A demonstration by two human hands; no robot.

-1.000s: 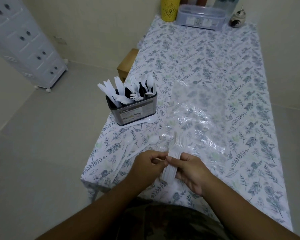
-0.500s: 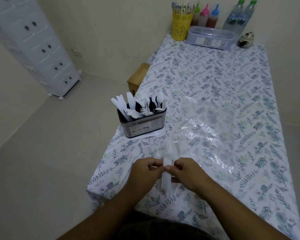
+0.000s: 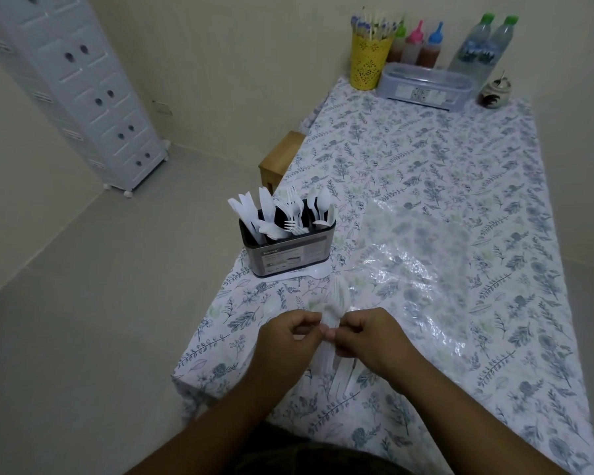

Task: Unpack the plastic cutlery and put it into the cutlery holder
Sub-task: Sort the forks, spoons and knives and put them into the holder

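Note:
A bundle of white plastic spoons (image 3: 336, 303) is held upright-tilted over the table's near edge. My left hand (image 3: 285, 341) pinches it from the left and my right hand (image 3: 367, 337) pinches it from the right, fingertips almost meeting at its middle. The handles show below my hands. A dark metal cutlery holder (image 3: 287, 253) stands further back to the left, near the table's left edge, filled with white knives, forks and spoons. A clear plastic bag (image 3: 415, 255) lies flat on the cloth to the right of the holder.
The table wears a floral cloth (image 3: 460, 159). At the far end stand a yellow cup of sticks (image 3: 369, 63), sauce bottles, two water bottles, a clear box (image 3: 426, 89) and a small jar (image 3: 494, 92). A wooden stool (image 3: 278, 159) and white drawer unit (image 3: 83, 90) are left.
The view has tilted up, so the far end of the table shows. Both hands have stayed on the spoon bundle, with their fingertips closing in at its middle.

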